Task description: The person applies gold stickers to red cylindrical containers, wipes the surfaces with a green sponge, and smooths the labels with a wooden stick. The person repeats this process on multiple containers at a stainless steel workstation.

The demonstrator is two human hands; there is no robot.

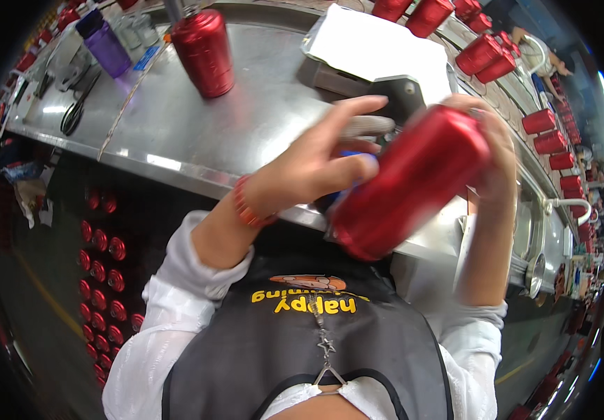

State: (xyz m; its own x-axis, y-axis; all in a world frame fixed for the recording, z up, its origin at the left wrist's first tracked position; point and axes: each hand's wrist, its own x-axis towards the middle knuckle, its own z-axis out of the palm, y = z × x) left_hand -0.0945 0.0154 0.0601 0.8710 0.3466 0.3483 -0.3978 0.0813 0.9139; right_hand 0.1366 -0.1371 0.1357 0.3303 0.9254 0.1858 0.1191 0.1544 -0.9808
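A shiny red metal bottle (414,182), blurred by motion, is tilted in front of my apron. My right hand (491,129) is wrapped round its upper right end, with some fingers hidden behind it. Beside the bottle's left side is my left hand (326,157), its fingers spread and the thumb close to the red surface. Whether that thumb touches cannot be made out. A whitish covering shows on one left finger, and something blue lies near the fingers. Another red bottle (204,56) stands on the steel table (260,77) to the left.
Behind my hands sits a white-topped box (379,49) with a dark bracket (400,91). A purple bottle (106,45) and black scissors (76,112) are at the far left. Red bottles (480,56) line the right side. Several more red cylinders (99,273) stand low at left.
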